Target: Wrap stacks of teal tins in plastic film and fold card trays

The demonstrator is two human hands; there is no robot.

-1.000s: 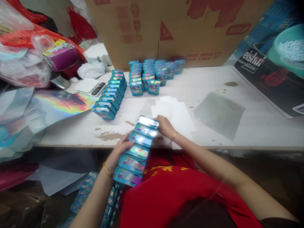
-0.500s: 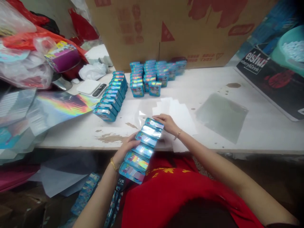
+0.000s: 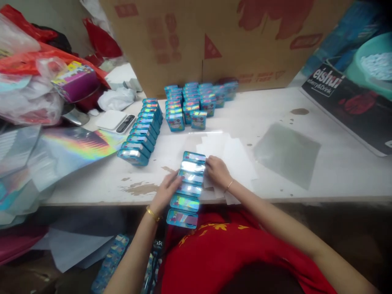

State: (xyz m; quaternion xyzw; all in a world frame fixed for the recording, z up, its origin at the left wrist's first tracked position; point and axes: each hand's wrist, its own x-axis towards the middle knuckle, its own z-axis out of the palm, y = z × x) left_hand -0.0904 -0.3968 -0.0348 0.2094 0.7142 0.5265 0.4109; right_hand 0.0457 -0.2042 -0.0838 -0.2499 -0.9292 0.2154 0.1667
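Note:
A row of several small blue boxes (image 3: 192, 189) with shiny labelled tops, standing side by side, reaches over the table's front edge. My left hand (image 3: 168, 188) grips the row from its left side, the thumb lying on top and the other fingers hidden. At the far right end of the row, my right hand (image 3: 218, 171) is closed with curled fingers; its fingertips are hidden against the boxes, and what they pinch cannot be made out. Beyond the row lies a clear film (image 3: 206, 133), its far edge catching the light. White paper sheets (image 3: 239, 157) lie under and beside my right hand.
More blue boxes stand in a long row (image 3: 141, 132) at the left and in grouped rows (image 3: 185, 104) before a large cardboard carton (image 3: 196, 45). A small scale (image 3: 113, 120), shiny sheets (image 3: 76, 143), a translucent sheet (image 3: 286, 155) and a black printed sheet (image 3: 346, 106) lie around.
The row of boxes has swung from slanting to nearly straight away from me. My right hand has moved down slightly and its fingers, stretched before, are now curled against the row's far end.

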